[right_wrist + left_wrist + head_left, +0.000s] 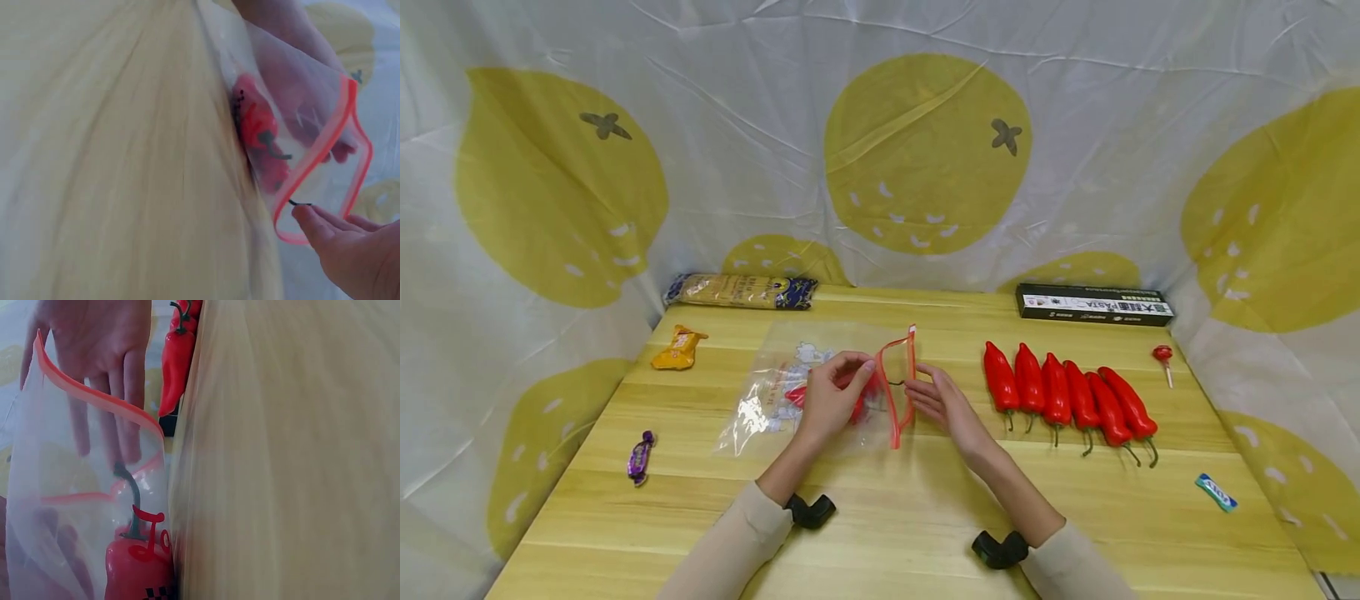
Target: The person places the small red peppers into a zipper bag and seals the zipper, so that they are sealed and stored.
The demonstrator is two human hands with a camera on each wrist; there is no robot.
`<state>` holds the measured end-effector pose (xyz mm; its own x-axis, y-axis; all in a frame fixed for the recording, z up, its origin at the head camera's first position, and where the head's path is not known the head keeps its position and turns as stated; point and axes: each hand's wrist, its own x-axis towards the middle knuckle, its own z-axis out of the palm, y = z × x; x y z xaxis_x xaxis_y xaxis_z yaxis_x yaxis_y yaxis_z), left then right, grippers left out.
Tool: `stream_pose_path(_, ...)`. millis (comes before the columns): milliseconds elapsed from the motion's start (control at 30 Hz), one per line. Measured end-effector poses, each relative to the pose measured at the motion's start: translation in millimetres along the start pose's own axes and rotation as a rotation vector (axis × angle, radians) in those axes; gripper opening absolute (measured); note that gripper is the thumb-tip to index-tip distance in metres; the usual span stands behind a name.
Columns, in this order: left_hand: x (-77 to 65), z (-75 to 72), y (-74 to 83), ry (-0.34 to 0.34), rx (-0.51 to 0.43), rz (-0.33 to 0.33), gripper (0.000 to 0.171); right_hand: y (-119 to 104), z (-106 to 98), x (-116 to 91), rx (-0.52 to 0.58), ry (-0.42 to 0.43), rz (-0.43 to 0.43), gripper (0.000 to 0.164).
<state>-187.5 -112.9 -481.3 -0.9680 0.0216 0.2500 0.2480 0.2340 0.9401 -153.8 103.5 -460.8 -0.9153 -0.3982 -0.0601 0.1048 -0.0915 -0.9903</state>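
Note:
A clear zip bag with a red-edged mouth lies on the table, its mouth gaping toward the right. Red peppers with dark green stems show through its plastic. My left hand pinches the bag's upper wall close behind the mouth; its fingers appear through the film in the left wrist view. At the mouth, my right hand has its fingers straight, palm toward the bag. In the right wrist view its fingertips are right at a thin dark stem in the opening.
Right of my hands, several red peppers lie in a row. A lollipop and a blue-green wrapped sweet are beyond them. A black pasta box and a pasta packet line the back. Orange and purple sweets lie left.

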Motion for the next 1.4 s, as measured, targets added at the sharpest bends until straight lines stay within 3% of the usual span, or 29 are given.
stream_pose_path(100,0.0,0.5,1.0,0.0,-0.03,0.006,0.022,2.4,5.1,11.6,0.04,-0.037,-0.005,0.064)
stream_pose_path(267,-4.7,-3.9,23.6,-0.004,-0.057,-0.001,0.018,7.4,11.9,25.4,0.05,-0.063,0.001,0.065)
stream_pose_path(333,-6.3,-6.0,31.0,0.0,-0.064,-0.012,0.018,8.2,10.8,26.8,0.039,-0.043,-0.004,0.064)
stream_pose_path(433,-5.4,-7.4,28.8,0.016,-0.091,-0.035,0.019,5.7,2.4,22.7,-0.012,0.029,-0.042,0.057)
stream_pose_path(700,-2.5,-8.5,26.4,0.016,-0.156,-0.018,0.028,-9.4,-45.8,-10.2,-0.299,0.271,-0.127,0.033)
stream_pose_path(1033,-3.6,-10.2,27.7,0.0,-0.242,-0.077,0.026,-12.6,-95.4,-39.0,-0.725,0.506,-0.01,0.039)
stream_pose_path(1200,-2.7,-10.2,25.5,0.031,-0.193,-0.066,0.024,-8.2,-107.1,-40.7,-0.869,0.549,0.028,0.044)
stream_pose_path(1400,-1.6,-10.4,26.2,0.069,-0.114,-0.027,0.021,-7.0,-109.0,-35.5,-0.988,0.477,0.065,0.052)
